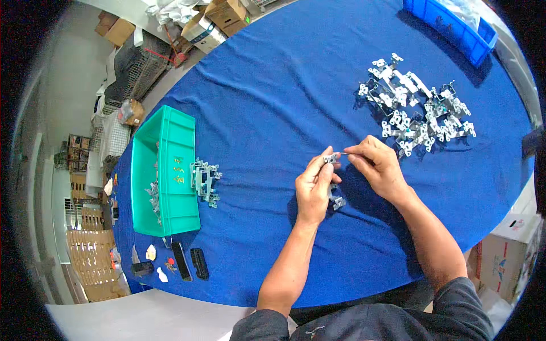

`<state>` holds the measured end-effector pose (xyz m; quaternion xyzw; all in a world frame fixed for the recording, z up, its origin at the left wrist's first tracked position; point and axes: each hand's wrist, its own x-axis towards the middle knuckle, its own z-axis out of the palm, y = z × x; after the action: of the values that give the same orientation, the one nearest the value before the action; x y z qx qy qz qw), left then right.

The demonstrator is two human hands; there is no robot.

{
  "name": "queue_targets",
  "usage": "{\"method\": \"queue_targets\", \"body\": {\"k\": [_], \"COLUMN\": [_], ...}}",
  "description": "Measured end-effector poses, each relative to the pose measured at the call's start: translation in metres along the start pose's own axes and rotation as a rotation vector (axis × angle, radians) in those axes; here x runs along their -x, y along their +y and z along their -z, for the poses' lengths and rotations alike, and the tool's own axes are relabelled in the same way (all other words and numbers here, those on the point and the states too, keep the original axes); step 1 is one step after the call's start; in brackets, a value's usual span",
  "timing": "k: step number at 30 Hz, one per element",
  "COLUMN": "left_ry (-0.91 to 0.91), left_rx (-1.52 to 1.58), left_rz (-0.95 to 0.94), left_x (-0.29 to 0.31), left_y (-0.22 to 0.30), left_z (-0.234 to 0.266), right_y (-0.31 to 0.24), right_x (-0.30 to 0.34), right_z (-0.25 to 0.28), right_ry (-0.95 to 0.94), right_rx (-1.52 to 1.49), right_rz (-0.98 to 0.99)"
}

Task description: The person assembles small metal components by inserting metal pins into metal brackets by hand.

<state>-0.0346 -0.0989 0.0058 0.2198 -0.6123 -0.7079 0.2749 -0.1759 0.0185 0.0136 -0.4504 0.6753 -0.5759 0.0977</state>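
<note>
Near the middle of the blue cloth, my left hand [312, 193] is closed around a silvery metal bracket [338, 202], whose lower end sticks out below the fingers. Its upper end shows between my thumb and forefinger. From the right, my right hand [382, 170] pinches a thin, pin-like piece [342, 153] between thumb and forefinger, with its tip close to the bracket's top. Whether the two touch is too small to tell. A loose pile of similar metal brackets [405, 85] lies beyond my right hand.
At the left, a green plastic bin [182, 210] lies with metal parts inside, and stacked brackets [205, 183] sit against its side. A blue crate [449, 25] occupies the far right. Dark oblong objects [199, 263] lie near the table's front left edge. Cardboard boxes [227, 16] stand beyond the table.
</note>
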Motion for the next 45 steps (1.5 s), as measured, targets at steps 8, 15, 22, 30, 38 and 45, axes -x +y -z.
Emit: {"method": "queue_targets", "body": {"k": [8,15,22,30,38,45], "left_ry": [0.16,0.145,0.112,0.155,0.127,0.142], "left_rx": [0.14,0.075,0.024,0.033,-0.109,-0.147], "left_rz": [0.016,-0.015,-0.044,-0.052,-0.094,-0.113], "left_x": [0.004,0.006,0.007,0.005,0.008,0.009], "left_y": [-0.001,0.0,-0.002,-0.001,-0.003,-0.001], "left_z": [-0.006,-0.009,-0.009,-0.006,-0.012,-0.012], "right_y": [-0.01,-0.009,-0.006,-0.006,-0.004,0.0], "right_x": [0.002,0.003,0.004,0.005,0.006,0.007], "right_z": [0.002,0.003,0.002,0.0,-0.001,-0.005], "right_ry": [-0.031,-0.045,-0.049,-0.061,-0.044,-0.034], "right_rx": [0.037,0.022,0.061,0.1,0.099,0.155], "right_rz": [-0.058,-0.045,0.019,0.022,0.053,0.069]}}
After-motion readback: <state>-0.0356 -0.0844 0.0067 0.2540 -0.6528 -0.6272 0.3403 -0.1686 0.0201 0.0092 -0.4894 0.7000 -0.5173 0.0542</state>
